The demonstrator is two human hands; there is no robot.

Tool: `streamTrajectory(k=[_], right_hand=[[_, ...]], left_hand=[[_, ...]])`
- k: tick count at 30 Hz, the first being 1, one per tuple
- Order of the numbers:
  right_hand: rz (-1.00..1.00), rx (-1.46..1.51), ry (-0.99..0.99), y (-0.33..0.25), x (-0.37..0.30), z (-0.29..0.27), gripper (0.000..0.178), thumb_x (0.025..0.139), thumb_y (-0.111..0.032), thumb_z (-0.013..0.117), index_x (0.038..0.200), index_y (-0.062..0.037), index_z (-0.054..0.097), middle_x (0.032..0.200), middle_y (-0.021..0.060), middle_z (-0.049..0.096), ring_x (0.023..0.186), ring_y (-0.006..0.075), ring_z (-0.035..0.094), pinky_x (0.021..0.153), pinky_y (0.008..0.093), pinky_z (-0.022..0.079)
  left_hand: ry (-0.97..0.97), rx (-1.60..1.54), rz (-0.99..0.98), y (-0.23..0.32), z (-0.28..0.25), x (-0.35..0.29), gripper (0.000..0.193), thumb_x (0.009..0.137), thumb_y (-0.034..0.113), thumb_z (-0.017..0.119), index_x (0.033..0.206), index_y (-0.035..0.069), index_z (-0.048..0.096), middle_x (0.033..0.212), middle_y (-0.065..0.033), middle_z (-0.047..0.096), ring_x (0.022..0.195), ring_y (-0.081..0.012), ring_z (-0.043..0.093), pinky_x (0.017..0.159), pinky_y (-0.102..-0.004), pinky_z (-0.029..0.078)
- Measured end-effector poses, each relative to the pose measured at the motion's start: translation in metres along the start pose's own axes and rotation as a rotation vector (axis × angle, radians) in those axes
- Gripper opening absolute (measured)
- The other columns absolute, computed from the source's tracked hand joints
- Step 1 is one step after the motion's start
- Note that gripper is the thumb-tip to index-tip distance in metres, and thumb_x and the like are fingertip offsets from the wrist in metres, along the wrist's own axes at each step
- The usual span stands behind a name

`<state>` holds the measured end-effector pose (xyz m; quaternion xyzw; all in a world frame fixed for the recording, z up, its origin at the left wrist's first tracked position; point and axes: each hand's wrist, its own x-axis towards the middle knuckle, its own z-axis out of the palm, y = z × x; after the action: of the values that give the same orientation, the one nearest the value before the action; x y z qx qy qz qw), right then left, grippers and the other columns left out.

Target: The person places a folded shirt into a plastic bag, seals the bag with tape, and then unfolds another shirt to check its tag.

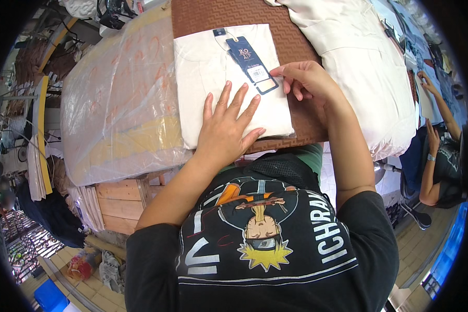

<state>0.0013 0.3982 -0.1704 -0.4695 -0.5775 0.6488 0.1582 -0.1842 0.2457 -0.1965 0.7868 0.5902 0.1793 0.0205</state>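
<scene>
A folded white garment (197, 78) lies flat on a brown patterned work surface (229, 13). Spread over its lower part is my left hand (226, 122), palm down with the fingers apart. A dark blue hang tag (242, 52) with a white barcode label rests slantwise on the cloth, tied by a thin string near the top edge. Beside the tag's lower right edge is my right hand (307, 80), thumb and forefinger drawn together at it. Whether the fingertips grip the tag or only touch it, I cannot tell.
On the left stands a big plastic-wrapped bale (119, 99). White cloth (348, 67) is heaped along the right side. Farther right, another person's arms (434, 145) reach over blue fabric. A wooden crate (120, 205) sits below the bale.
</scene>
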Motion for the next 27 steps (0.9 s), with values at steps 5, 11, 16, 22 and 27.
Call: streamTrajectory(k=[5, 11, 16, 22, 27], right_hand=[[0.047, 0.089, -0.138, -0.001, -0.003, -0.001, 0.029, 0.087, -0.024, 0.056, 0.098, 0.0012, 0.065, 0.060, 0.0031, 0.059, 0.040, 0.0058, 0.047, 0.035, 0.0181, 0.025], [0.013, -0.002, -0.262, -0.005, -0.003, 0.011, 0.029, 0.089, -0.025, 0.055, 0.101, -0.0015, 0.066, 0.059, 0.0009, 0.059, 0.040, 0.0046, 0.048, 0.036, 0.0159, 0.029], [-0.329, -0.449, -0.022, -0.031, 0.043, 0.014, 0.019, 0.085, -0.017, 0.056, 0.098, -0.0075, 0.066, 0.065, 0.0008, 0.061, 0.046, 0.0080, 0.051, 0.042, 0.0229, 0.038], [-0.474, -0.852, 0.188, -0.037, 0.115, 0.016, 0.021, 0.077, -0.014, 0.056, 0.093, -0.0112, 0.069, 0.077, 0.0108, 0.066, 0.064, 0.0237, 0.062, 0.060, 0.0362, 0.049], [-0.358, -0.914, 0.141, -0.052, 0.121, 0.022, 0.018, 0.075, -0.018, 0.057, 0.084, -0.0114, 0.071, 0.078, 0.0141, 0.067, 0.072, 0.0268, 0.066, 0.065, 0.0382, 0.051]], left_hand=[[0.006, -0.041, -0.020, 0.001, 0.000, 0.000, 0.065, 0.082, 0.043, 0.059, 0.137, 0.014, 0.040, 0.145, -0.0145, 0.030, 0.134, -0.0362, 0.025, 0.104, -0.0568, 0.019], [0.016, -0.054, -0.040, 0.001, 0.002, -0.001, 0.068, 0.082, 0.044, 0.059, 0.139, 0.014, 0.036, 0.145, -0.0169, 0.027, 0.135, -0.0369, 0.023, 0.105, -0.0564, 0.018], [0.004, -0.012, -0.017, -0.001, 0.001, -0.001, 0.063, 0.082, 0.044, 0.059, 0.136, 0.015, 0.042, 0.145, -0.0173, 0.028, 0.135, -0.0370, 0.024, 0.105, -0.0563, 0.019], [0.027, -0.029, -0.007, -0.001, 0.002, 0.000, 0.061, 0.083, 0.045, 0.058, 0.134, 0.015, 0.044, 0.144, -0.0174, 0.029, 0.134, -0.0371, 0.024, 0.104, -0.0567, 0.019], [0.045, -0.012, -0.004, -0.003, 0.004, -0.003, 0.066, 0.083, 0.046, 0.057, 0.137, 0.013, 0.039, 0.144, -0.0179, 0.029, 0.133, -0.0376, 0.025, 0.104, -0.0570, 0.020]])
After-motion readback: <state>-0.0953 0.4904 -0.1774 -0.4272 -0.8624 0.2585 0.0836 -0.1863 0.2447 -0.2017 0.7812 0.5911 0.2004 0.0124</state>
